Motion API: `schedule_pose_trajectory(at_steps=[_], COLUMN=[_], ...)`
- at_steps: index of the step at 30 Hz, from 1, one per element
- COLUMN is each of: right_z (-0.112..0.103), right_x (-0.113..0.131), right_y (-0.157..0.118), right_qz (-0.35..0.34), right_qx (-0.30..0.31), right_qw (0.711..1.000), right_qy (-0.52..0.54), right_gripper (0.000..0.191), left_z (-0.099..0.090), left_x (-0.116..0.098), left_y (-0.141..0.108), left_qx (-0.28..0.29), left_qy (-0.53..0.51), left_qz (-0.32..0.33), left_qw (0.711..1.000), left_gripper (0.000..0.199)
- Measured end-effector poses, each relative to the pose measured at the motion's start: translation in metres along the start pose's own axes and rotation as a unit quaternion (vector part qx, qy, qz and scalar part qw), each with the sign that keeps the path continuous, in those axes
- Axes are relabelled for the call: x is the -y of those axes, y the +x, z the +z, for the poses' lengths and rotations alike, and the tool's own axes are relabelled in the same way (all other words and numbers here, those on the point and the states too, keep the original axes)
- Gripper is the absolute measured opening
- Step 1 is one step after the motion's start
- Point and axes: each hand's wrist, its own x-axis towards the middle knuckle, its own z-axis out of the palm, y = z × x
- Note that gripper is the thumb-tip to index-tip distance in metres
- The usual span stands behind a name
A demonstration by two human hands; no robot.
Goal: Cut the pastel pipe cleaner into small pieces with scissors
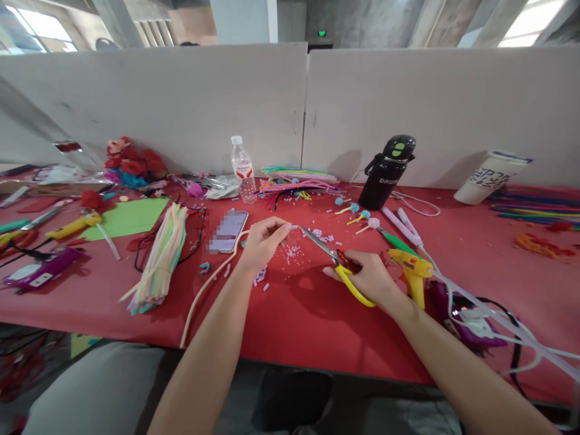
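Scissors (334,254) held in the right hand (369,275) – left hand (266,240) pinching a pale strip (294,226) near their tips

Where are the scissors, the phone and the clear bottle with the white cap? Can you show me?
Scissors (327,248): head view, on the metal blades.
Phone (230,231): head view, on the screen.
Clear bottle (244,171): head view, on the label.

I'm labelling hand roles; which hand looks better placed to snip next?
Likely the right hand: it holds the yellow-handled scissors, tips near the lilac piece that the left hand pinches.
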Motion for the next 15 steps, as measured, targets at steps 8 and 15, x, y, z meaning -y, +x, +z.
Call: schedule_pose_trajectory(at_steps=[8, 15], right_z=[0.0019, 0.0020], right_x=[-0.0009, -0.0026], right_y=[-0.0005, 0.0002], right_qz=[-0.002, 0.005], right_qx=[-0.001, 0.006], right_qw=[1.000, 1.000], right_qy=[-0.019, -0.025], right_gripper=[0.051, 0.053], left_z=[0.0007, 0.0010], left_x=[-0.0011, -0.0032], left_y=[0.0004, -0.0008], left_qx=[0.006, 0.002], left_qy=[0.009, 0.035], left_qz=[0.008, 0.002], left_qw=[1.000, 0.999], left_gripper=[0.024, 0.026])
